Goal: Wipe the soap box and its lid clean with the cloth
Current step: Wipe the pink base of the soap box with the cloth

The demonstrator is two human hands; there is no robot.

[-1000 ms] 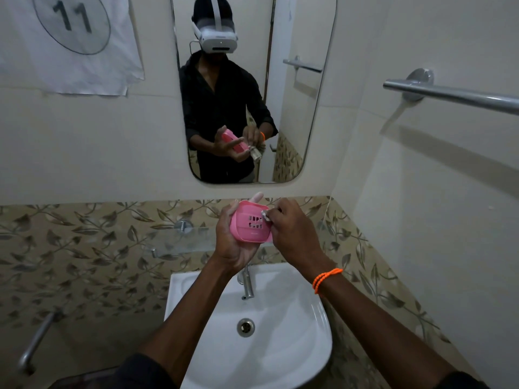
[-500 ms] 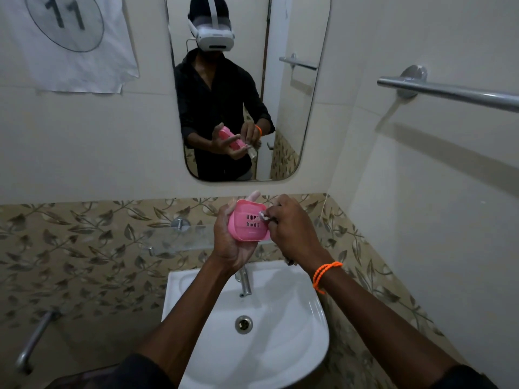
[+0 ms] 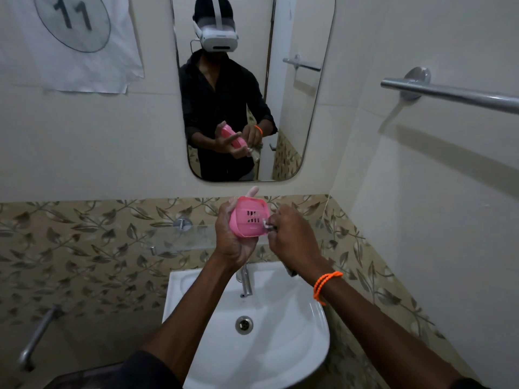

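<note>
Little has shifted: his left hand (image 3: 233,237) still cups the pink soap box (image 3: 248,219) while his right hand (image 3: 292,237) keeps pinching the cloth (image 3: 266,225) against its rim, so wiping continues.

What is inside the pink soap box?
No soap shows inside the pink soap box, only slots in its base. The right hand presses a bit of cloth in at one edge. The left hand covers the back.
</note>
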